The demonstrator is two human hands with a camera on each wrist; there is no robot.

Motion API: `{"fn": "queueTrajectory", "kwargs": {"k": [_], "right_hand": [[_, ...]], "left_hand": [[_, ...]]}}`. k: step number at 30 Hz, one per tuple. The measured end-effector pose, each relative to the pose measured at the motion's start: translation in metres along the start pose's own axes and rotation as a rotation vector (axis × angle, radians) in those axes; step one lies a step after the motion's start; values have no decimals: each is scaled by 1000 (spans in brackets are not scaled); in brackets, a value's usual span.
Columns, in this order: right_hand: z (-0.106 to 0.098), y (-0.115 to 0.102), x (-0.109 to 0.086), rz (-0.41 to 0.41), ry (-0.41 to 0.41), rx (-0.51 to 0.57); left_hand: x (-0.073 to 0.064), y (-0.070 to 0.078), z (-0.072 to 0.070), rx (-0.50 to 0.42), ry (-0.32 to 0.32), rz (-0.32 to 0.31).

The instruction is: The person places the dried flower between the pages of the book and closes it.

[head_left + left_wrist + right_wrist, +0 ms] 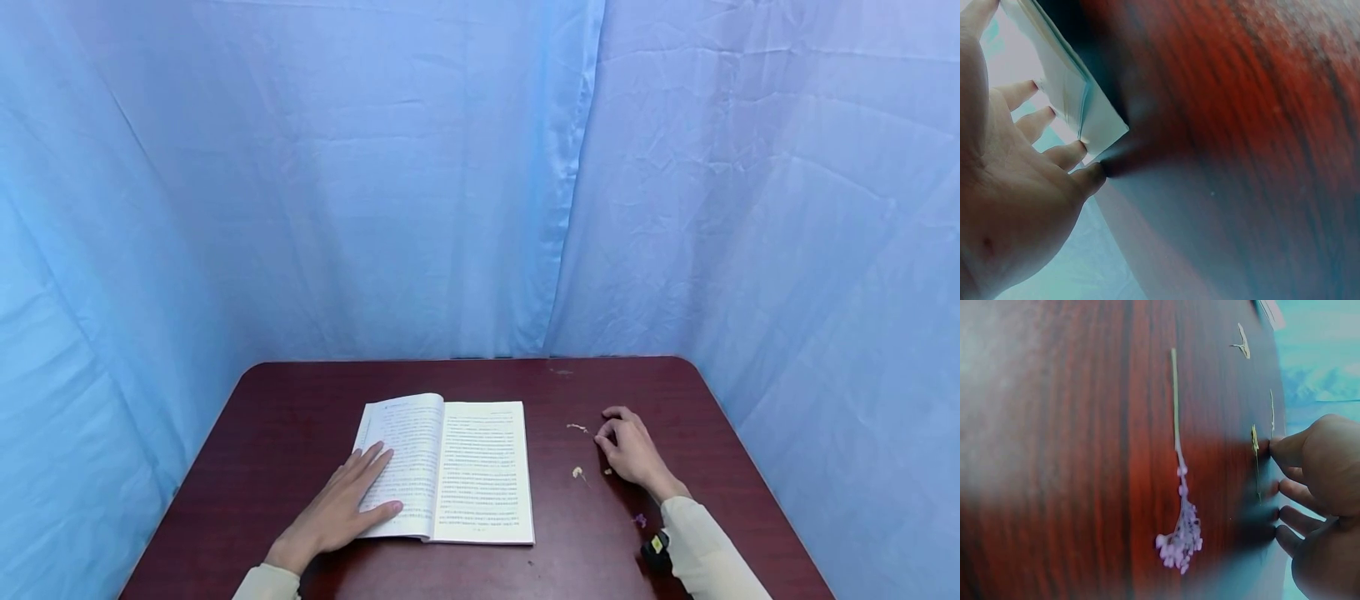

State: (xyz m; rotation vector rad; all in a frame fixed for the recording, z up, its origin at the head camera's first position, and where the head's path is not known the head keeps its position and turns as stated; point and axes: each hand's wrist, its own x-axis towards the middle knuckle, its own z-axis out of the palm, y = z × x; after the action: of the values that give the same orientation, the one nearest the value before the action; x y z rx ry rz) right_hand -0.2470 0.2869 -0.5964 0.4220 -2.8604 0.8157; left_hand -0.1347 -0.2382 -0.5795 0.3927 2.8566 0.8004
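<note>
An open book (486, 475) lies on the dark red table, its left pages bowed up near the spine. My left hand (337, 504) rests on the left page with fingers spread; the left wrist view shows its fingertips along the book's edge (1107, 128). To the right of the book, my right hand (633, 450) is low over the table, fingers loosely bent and apart. Close to its thumb lies a thin pale dried sprig (1272, 411). Around it are a yellow dried flower (1255, 439), a cream flower (577, 472) and a purple flower (1180, 544) on a green stem.
The brown-red table (585, 567) has rounded far corners. Blue curtains (420, 183) hang behind it and along both sides. A black wrist device (657, 552) sits at the right sleeve, near the purple flower.
</note>
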Motion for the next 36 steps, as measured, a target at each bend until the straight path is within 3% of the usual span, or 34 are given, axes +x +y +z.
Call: {"fn": "queueTrajectory", "kwargs": {"k": [16,25,36], "right_hand": [[6,-7,-3,-1,16,-66],[5,-8,-5,47,-11,-29],[-1,-25,-1,23,-33,35]], "left_hand": [[-1,-1,0,1,10,-1],[-1,0,0,-3,9,-1],[-1,1,0,2,14,5]]}}
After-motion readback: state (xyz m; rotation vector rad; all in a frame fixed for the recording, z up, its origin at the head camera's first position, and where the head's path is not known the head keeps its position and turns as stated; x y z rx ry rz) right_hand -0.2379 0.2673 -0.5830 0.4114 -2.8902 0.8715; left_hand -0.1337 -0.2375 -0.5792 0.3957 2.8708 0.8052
